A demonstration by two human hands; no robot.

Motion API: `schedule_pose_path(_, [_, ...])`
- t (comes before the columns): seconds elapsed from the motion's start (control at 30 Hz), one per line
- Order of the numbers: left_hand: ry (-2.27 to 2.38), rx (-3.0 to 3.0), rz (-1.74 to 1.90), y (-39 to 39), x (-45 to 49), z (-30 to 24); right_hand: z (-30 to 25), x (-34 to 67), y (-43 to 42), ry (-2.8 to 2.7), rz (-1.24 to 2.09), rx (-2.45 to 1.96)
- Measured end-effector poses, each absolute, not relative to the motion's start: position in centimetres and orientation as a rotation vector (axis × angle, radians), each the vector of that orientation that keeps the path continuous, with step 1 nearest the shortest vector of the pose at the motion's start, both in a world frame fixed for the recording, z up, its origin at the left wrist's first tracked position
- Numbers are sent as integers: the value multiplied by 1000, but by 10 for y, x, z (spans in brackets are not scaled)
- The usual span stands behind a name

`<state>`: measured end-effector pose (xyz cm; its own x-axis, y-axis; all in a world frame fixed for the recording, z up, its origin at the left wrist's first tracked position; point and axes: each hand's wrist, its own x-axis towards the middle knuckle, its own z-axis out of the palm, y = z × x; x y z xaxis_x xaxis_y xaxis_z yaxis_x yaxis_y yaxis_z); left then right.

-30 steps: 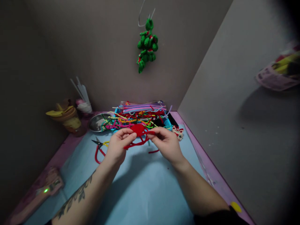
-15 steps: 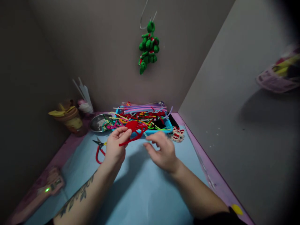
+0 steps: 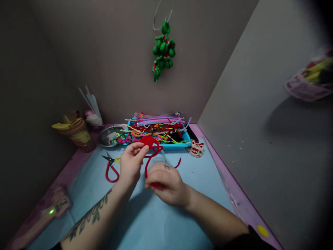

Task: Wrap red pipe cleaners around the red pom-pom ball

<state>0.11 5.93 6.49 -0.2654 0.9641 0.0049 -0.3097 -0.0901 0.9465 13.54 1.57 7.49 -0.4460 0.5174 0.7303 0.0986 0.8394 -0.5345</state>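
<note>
Pinching the coiled disc at the top of a red pipe-cleaner figure [image 3: 149, 142] between thumb and fingertips, the left hand [image 3: 131, 166] holds it raised above the blue mat [image 3: 161, 222], just in front of the near rim of the blue tray [image 3: 182, 145]. From the disc, red strands loop down and toward the near side, and their lower end disappears under the right hand [image 3: 166, 182]. That hand lies low over the mat with its fingers curled closed around that end, and a bit of red shows beneath the knuckles. So the figure is stretched between the two grips, disc far and high, tail near and low, and the hands sit just beside each other. A short loose red stem [image 3: 178, 162] curves on the mat just right of the right hand. Red-handled scissors [image 3: 110, 167] lie on the mat left of the left hand, apart from it. The tray holds a tangled pile of coloured pipe cleaners [image 3: 156, 129]. A round metal dish [image 3: 107, 136] sits at its left end, and a small red-and-white figure [image 3: 195, 148] sits at its right corner. A green pipe-cleaner ornament [image 3: 163, 50] hangs on the far wall.
</note>
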Motion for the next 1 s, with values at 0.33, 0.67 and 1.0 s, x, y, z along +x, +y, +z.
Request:
schedule_pose_path(0.33, [1030, 812, 1639, 64, -6, 70, 92, 179, 48, -1891, 713, -549])
schedule_pose_path(0.67, [1107, 949, 1546, 53, 3, 69, 68, 164, 51, -1874, -125, -843])
schedule_pose_path(1.0, [1169, 984, 1460, 46, 7, 69, 61, 160, 50, -1833, -189, -948])
